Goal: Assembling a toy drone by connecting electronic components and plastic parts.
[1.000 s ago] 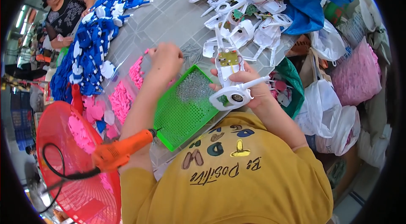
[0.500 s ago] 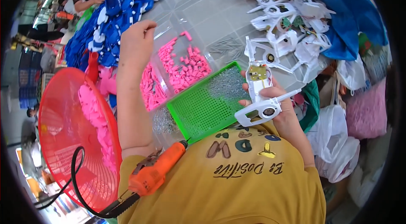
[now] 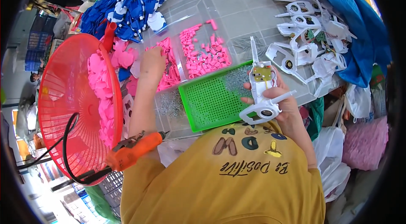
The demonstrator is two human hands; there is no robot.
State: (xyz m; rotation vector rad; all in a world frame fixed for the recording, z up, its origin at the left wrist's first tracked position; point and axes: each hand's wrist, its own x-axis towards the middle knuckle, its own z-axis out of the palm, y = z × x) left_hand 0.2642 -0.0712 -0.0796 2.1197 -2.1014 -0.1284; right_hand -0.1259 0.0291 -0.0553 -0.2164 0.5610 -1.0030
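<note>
Housing (image 3: pixel 257 90) of white plastic with exposed circuit board (image 3: pixel 261 73), held at three o'clock in the firmly curled right hand (image 3: pixel 287 100), left hand (image 3: pixel 153 64) at ten o'clock by pink pieces (image 3: pixel 171 71), grip impossible to tell

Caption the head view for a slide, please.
Right hand holds a white casing with an exposed circuit board while the left hand is at the pink pieces beside a green tray.

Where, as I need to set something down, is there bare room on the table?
The grey tabletop looks bare between the blue-and-white parts and the white casings, beyond the clear tray of pink pieces. It is crowded around the left hand, from the red basket across to the green tray.
</note>
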